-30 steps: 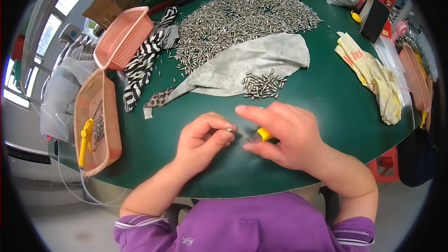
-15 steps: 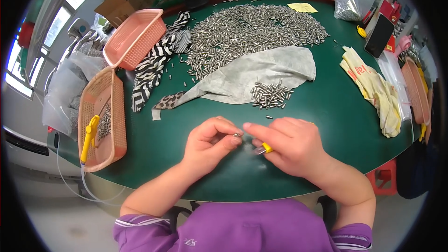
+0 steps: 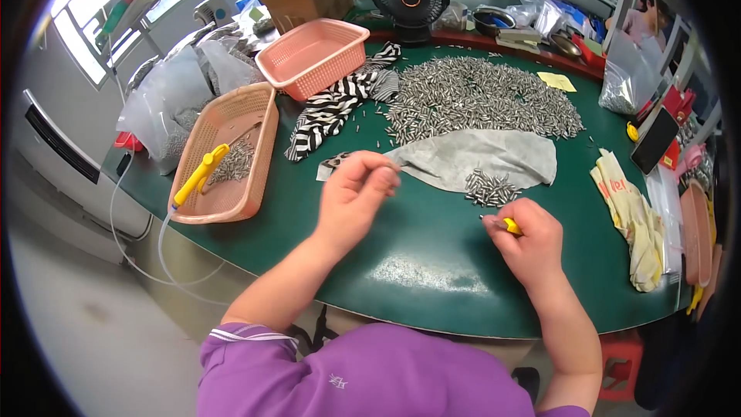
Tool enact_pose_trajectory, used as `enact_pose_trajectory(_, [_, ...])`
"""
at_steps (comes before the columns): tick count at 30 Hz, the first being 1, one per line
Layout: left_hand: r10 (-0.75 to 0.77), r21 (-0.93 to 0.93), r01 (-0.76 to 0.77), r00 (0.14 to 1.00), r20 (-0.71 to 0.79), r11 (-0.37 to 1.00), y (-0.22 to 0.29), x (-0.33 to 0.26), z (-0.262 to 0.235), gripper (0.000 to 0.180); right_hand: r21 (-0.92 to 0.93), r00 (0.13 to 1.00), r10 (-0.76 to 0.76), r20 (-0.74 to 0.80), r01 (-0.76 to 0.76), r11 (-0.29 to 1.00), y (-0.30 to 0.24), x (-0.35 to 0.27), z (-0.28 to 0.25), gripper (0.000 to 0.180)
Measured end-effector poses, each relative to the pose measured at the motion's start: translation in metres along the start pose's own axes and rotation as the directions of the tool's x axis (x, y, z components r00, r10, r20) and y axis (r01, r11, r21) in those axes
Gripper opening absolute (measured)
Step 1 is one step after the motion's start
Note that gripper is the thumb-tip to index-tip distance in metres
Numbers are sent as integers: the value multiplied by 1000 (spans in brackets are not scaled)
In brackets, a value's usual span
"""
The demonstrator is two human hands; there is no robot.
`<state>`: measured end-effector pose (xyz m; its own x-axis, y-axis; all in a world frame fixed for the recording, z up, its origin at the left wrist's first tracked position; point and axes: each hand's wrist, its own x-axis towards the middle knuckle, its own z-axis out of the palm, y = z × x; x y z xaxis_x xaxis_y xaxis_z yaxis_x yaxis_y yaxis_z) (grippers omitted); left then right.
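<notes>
My left hand [image 3: 355,199] is raised over the green table, left of centre, with its fingers curled and thumb against them. Whatever its fingertips hold, if anything, is hidden or blurred. My right hand [image 3: 531,238] is closed around a small yellow-handled tool [image 3: 512,225] whose kind I cannot make out. At the right thumb and fingertips is one small metal part [image 3: 482,217]; whether it is pinched or lies on the table, I cannot tell. Just beyond that hand, a small heap of similar silvery metal parts [image 3: 492,188] lies against the edge of a grey cloth [image 3: 471,156].
A large pile of metal parts [image 3: 478,96] covers the far table. Left stand two pink baskets, the nearer basket [image 3: 270,135] with a yellow air gun [image 3: 202,174] and parts. A striped cloth [image 3: 332,108] lies beside them; pale gloves [image 3: 629,216] and a phone [image 3: 654,140] lie right.
The view has turned left. My hands have moved apart: the left away toward the baskets, the right toward the small heap, beside a loose metal part, still with the yellow tool.
</notes>
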<state>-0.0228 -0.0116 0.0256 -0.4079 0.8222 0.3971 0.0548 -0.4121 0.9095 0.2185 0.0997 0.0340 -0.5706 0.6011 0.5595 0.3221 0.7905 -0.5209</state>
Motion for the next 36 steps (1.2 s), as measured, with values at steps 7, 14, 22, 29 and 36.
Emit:
enact_pose_trajectory(7, [320,961,236,908,-272,147,72,0,-138,26,32,998,41,-48,-39,999,-4,-3,-7,31])
enact_pose_trajectory(14, [384,974,47,914,-133,223,80,-9,-160,24,220,986,51,-159,-15,975,3,11,-21,20])
enact_pose_trajectory(22, [-144,743,-257,892,428,618,16,27,15,30,148,985,63,-160,-39,988,29,6,-9,21])
enact_pose_trajectory(29, [-264,802,-254,854,449,541,-25,44,73,16,81,985,10,-173,4,997,37,7,-4,22])
enact_pose_trajectory(36, [-247,805,-316,839,484,503,-26,47,69,13,71,990,-11,-138,21,997,32,7,-8,19])
